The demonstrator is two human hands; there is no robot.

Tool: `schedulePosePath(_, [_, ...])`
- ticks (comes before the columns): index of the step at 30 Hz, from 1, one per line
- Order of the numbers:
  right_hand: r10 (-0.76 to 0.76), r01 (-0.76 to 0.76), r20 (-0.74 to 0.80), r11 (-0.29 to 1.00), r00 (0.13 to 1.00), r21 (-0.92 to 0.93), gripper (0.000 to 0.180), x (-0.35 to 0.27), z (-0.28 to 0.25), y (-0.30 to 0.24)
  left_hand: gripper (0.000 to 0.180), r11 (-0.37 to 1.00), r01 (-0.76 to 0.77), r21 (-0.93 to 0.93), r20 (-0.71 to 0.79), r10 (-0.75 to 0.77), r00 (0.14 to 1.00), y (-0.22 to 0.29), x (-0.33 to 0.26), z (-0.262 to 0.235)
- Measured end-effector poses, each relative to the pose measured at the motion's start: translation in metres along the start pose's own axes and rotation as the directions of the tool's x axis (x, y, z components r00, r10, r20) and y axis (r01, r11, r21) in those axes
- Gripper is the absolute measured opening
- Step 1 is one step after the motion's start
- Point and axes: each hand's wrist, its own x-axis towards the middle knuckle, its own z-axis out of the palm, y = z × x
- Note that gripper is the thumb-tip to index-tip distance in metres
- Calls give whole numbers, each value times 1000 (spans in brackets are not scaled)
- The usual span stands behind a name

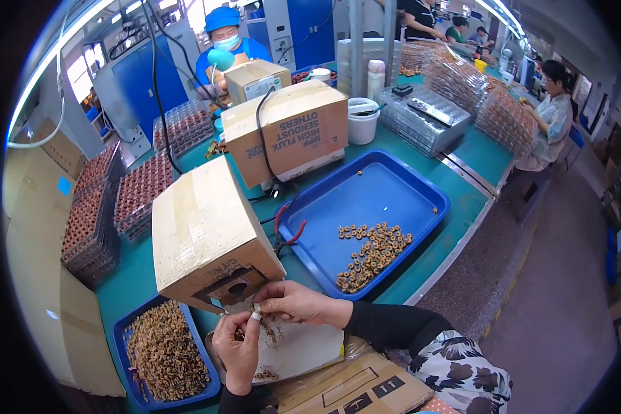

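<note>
The left hand (237,350) is pointing up and the right hand (295,302) is reaching sideways, fingertips meeting; I can't tell if they're gripping anything. Little rings (167,353) are lying in two blue trays (328,221).

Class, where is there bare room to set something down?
Free: left side of large tray, beside its rings; table between that tray and clear boxes. Crowded: around left hand and right hand, beside nearest carton; small tray, heaped.
</note>
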Motion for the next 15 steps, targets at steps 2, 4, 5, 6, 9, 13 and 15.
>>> schedulePosePath(2, [25, -25, -7, 1000, 1000, 4, 18, 2, 2, 1, 7, 1000, -12, 9, -22, 12, 1000, 1, -2, -1])
schedulePosePath(4, [77, -77, 3, 997, 997, 5, 18, 3, 7, -1, 7, 1000, -1, 29, -36, 2, 999, -1, -4, -4])
schedulePosePath(5, [92, -93, -43, 995, 995, -20, 18, 2, 10, -4, 7, 999, -17, 48, -30, 19, 999, -2, -4, -5])
schedulePosePath(6, [111, -114, -82, 993, 990, -43, 18, 4, 10, -7, 8, 998, -1, 64, -25, 3, 1000, -3, -2, -6])
schedulePosePath(9, [82, -81, -138, 997, 987, 9, 15, 0, 9, -12, 12, 997, -41, 61, 1, 41, 999, 0, 5, -3])
schedulePosePath(13, [107, -107, -143, 994, 984, 6, 13, 1, 6, -16, 11, 993, -115, 25, -37, 115, 993, -1, 10, -1])
schedulePosePath(15, [56, -52, -128, 998, 990, 36, 17, 2, 6, -15, 11, 998, -60, -18, -25, 60, 998, -2, 10, -2])
